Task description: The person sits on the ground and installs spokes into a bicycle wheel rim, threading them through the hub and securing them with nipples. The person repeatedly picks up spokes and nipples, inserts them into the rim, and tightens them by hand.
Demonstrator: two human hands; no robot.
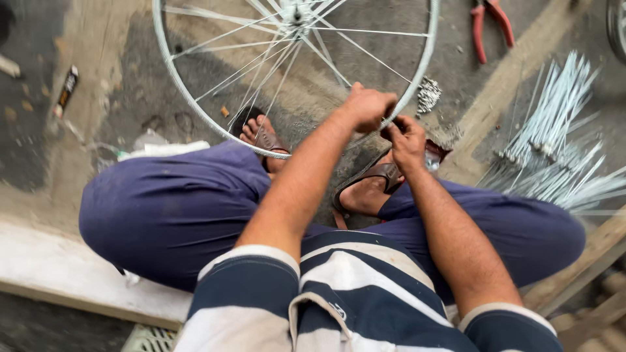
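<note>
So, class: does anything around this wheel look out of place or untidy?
Yes. The loose spokes lie scattered in a criss-cross heap on the ground by the right hand, and red-handled pliers lie beyond the rim.

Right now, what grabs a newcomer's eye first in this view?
The silver spoked wheel rim at top centre, with both hands at its lower right edge: left hand and right hand pinching at a spoke. Next, the pile of loose spokes on the right and red-handled pliers above.

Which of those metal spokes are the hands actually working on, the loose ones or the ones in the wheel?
The ones in the wheel: both the left hand and right hand pinch at its rim. The loose spokes lie untouched to the right.
</note>
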